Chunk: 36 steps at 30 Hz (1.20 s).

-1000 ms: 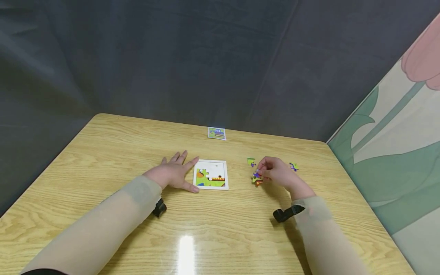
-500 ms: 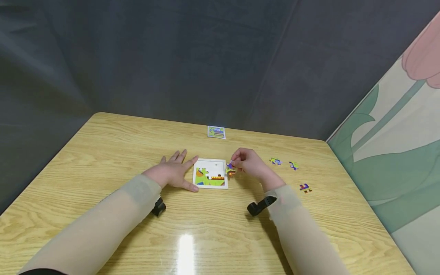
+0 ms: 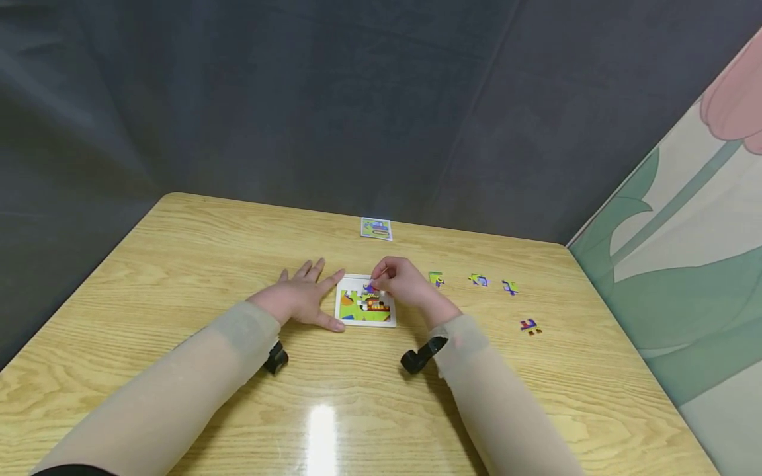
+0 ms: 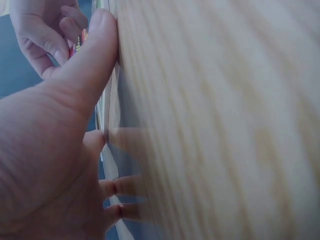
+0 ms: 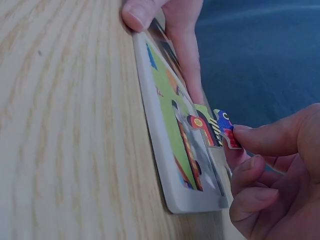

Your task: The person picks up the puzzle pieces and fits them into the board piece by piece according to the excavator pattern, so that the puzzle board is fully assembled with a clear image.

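Observation:
A white-framed jigsaw tray (image 3: 366,324) lies on the table, its lower part filled with green picture pieces. My left hand (image 3: 302,301) rests spread at its left side, thumb and index finger touching the frame. Between thumb and fingers my right hand (image 3: 401,284) pinches a puzzle piece (image 5: 215,129), blue, red and yellow-striped, over the tray's middle. In the right wrist view that piece is tilted above the white tray bottom. The left wrist view shows my left thumb (image 4: 92,55) along the tray edge, hiding most of the piece.
Loose puzzle pieces lie to the right: a green one (image 3: 436,278), a green-blue one (image 3: 478,280), another (image 3: 510,287) and a red-purple one (image 3: 530,326). A small picture card (image 3: 376,229) lies near the far edge. A dark curtain (image 3: 357,106) hangs behind the table.
My right hand has carried the pinched piece left from among the loose pieces, past the tray's right edge, to over its middle. The left hand has stayed in place.

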Tool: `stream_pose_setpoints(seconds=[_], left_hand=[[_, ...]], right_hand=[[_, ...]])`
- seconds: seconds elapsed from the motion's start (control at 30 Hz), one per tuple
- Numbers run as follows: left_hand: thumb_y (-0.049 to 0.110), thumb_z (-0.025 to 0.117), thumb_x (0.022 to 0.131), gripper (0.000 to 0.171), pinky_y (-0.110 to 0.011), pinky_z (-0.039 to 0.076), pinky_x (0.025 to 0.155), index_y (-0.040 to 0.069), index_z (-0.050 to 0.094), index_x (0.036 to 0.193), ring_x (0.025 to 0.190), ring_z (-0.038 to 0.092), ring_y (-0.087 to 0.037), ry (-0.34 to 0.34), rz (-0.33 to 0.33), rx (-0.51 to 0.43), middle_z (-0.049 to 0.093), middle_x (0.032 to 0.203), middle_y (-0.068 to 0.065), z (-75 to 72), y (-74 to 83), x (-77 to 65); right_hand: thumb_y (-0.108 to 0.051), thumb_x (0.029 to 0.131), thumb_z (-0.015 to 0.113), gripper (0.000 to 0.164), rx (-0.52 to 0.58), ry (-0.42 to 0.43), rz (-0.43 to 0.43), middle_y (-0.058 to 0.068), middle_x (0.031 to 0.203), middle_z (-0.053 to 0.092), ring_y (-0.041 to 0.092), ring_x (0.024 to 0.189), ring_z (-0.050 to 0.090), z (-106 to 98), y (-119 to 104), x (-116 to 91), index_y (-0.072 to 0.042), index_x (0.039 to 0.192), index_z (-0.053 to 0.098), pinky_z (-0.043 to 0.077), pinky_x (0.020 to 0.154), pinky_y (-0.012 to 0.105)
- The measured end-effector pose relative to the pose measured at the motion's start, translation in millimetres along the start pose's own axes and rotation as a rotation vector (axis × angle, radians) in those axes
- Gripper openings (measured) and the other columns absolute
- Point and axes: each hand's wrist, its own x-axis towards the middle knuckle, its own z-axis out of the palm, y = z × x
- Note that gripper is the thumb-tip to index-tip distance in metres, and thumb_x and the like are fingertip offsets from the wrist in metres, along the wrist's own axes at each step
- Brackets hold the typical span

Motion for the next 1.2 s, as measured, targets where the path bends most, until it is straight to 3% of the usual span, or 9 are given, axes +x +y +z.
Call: stream_pose_setpoints(seconds=[0.67,0.93,1.2], left_hand=[[0.078,0.064,0.074,0.116,-0.069,0.002,0.11,0.027,0.007,0.161,0.147,-0.005,-0.041,-0.002,0.004,0.001,-0.008,0.163,-0.019,0.0,1.4,-0.5],[0.077,0.064,0.074,0.116,-0.069,0.002,0.11,0.026,0.008,0.161,0.147,-0.005,-0.042,-0.004,-0.002,-0.002,-0.008,0.163,-0.019,0.2,0.8,-0.3],[0.079,0.063,0.073,0.117,-0.07,0.002,0.11,0.027,0.007,0.161,0.148,-0.005,-0.041,-0.002,-0.005,0.009,-0.008,0.163,-0.018,0.9,-0.7,1.5]], right_hand=[[0.003,0.095,0.062,0.007,-0.038,-0.044,0.017,0.009,0.08,0.056,0.019,0.066,0.049,8.4,-3.9,-1.0,-0.004,0.095,0.062,0.04,0.059,0.027],[0.0,0.085,0.077,0.022,-0.123,-0.064,0.014,0.008,0.087,0.058,0.021,0.079,0.054,9.7,-4.7,-1.4,-0.006,0.098,0.06,0.044,0.067,0.028],[-0.001,0.084,0.078,0.025,-0.173,-0.079,0.016,0.009,0.09,0.057,0.022,0.082,0.053,12.4,-1.9,1.0,-0.009,0.1,0.059,0.044,0.069,0.03]])
